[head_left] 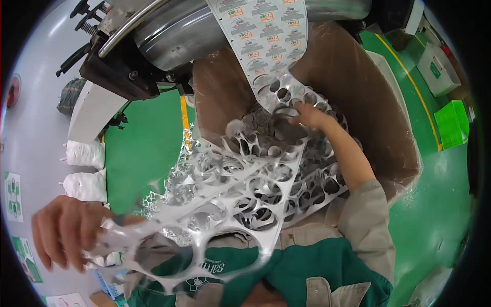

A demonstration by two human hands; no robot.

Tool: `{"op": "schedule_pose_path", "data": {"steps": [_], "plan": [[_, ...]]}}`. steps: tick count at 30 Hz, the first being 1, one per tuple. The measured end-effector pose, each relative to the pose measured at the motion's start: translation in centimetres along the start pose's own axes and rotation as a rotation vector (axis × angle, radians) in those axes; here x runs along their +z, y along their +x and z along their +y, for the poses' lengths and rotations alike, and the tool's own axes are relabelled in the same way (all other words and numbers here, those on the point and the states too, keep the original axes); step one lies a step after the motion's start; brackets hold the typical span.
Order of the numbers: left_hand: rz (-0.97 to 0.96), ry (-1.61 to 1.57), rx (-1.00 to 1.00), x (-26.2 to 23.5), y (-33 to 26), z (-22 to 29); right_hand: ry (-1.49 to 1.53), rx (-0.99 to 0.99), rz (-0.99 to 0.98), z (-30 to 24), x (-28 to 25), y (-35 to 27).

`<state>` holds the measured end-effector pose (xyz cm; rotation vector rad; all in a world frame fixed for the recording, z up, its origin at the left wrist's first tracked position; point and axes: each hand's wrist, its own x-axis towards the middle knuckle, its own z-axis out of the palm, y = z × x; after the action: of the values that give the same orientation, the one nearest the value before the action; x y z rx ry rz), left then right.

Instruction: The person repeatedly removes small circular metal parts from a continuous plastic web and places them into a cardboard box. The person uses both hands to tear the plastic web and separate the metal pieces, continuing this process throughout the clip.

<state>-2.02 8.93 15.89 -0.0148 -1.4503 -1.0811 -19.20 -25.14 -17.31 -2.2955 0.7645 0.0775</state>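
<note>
My left hand (66, 230), blurred by motion at the lower left, is closed on the bunched end of a silvery foil web (266, 240) punched with large round holes. This web stretches across my front toward the box. Inside the big brown-lined box (368, 107), my right hand (309, 116) has its fingers curled at the punched lower part of a foil strip; its fingertips are partly hidden. That printed foil strip (268, 36) hangs from a metal roller (179, 38) above. Loose round foil discs (255, 123) and more punched scrap lie in the box.
A thick black bracket (115, 77) and machine arm stand at the upper left. White sacks (84, 187) line the left side, and scrap web (179, 174) spills over the box's left edge. On the green floor to the right are a bright green crate (451, 124) and a white bin (438, 69).
</note>
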Motion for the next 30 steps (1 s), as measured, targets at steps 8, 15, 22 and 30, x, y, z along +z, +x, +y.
{"op": "schedule_pose_path", "data": {"steps": [8,15,22,30], "plan": [[-0.168,-0.092,-0.258,-4.6,0.3,-2.3,-0.222,-0.215,0.054,-3.0,-7.5,-2.7],[-0.374,-0.465,-0.123,0.5,5.4,-8.5,1.78,-0.472,-0.039,-10.1,-9.3,-4.4],[-0.152,-0.582,0.188,0.1,5.0,-0.7,-0.115,0.015,-0.074,0.6,0.4,0.3],[-0.061,-0.323,0.183,-1.3,2.7,1.2,0.123,-0.238,0.018,-6.1,-11.5,-4.7]]}}
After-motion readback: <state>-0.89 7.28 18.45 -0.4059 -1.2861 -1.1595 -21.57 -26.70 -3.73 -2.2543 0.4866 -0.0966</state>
